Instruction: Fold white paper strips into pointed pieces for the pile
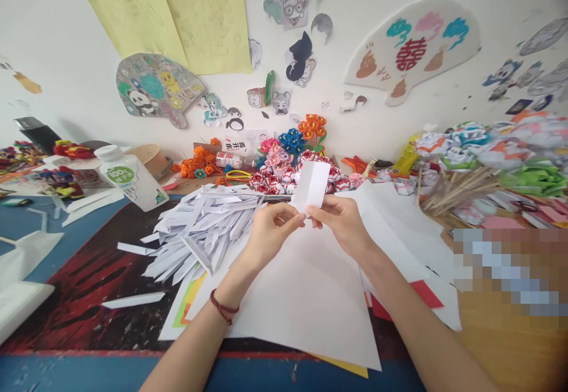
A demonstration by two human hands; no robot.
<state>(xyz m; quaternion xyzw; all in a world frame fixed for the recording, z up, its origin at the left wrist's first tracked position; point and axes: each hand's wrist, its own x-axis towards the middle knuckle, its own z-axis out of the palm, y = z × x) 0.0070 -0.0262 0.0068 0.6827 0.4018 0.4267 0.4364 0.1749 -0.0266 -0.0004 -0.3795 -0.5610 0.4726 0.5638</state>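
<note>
A small white piece of paper (312, 182) with a lengthwise crease stands upright between my hands, above the large white sheets (306, 285). My left hand (274, 229) pinches its lower left corner between thumb and fingers. At the lower right edge, my right hand (339, 217) grips the same paper, thumb in front and fingers behind. To the left of my hands lies a heap of folded white paper strips (195, 226). Two loose strips lie apart from the heap, one of them a folded strip (133, 301) nearer to me.
A white bottle (131, 179) with a green label leans at the left. Paper and fuzzy flowers (293, 143) line the wall side. Sticks topped with folded-paper flowers (461, 173) stand at the right. A red paper (426, 294) lies under my right forearm.
</note>
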